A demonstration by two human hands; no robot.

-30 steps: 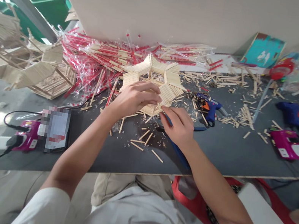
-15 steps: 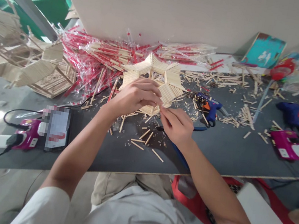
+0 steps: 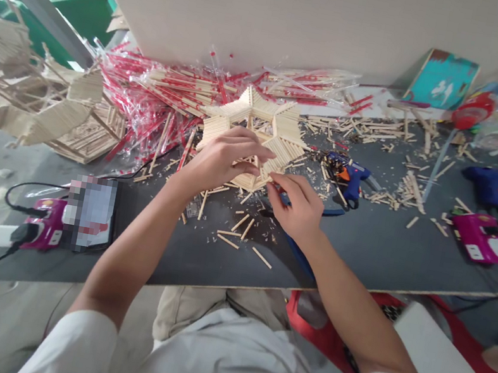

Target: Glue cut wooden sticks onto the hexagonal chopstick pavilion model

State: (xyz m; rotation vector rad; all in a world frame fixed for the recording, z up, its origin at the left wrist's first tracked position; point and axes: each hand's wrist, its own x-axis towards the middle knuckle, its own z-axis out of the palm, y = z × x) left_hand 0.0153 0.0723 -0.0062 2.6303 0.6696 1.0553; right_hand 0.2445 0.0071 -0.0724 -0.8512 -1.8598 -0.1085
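Observation:
A star-shaped frame built of pale wooden sticks (image 3: 289,123) lies on the dark table. Over its near left side arches my left hand (image 3: 228,157), thumb apart from the fingers, with nothing visible between them. The hand hides part of the frame; whether it touches the sticks I cannot tell. At the frame's near right edge is my right hand (image 3: 298,205), its thumb and fingertips brought together in a pinch. Anything held there is too small to make out. Short cut sticks (image 3: 230,240) are scattered just in front of the frame.
Plastic-wrapped stick bundles (image 3: 151,85) lie behind. A blue glue gun (image 3: 353,182) and another blue glue gun (image 3: 485,184) lie rightward. Purple power strips (image 3: 483,237) sit at both sides, a screen device (image 3: 97,214) at left. A larger stick structure (image 3: 51,106) stands far left.
My left thumb and fingers have parted, and the fingertips of my two hands are slightly farther from each other. The star frame stays in about the same place.

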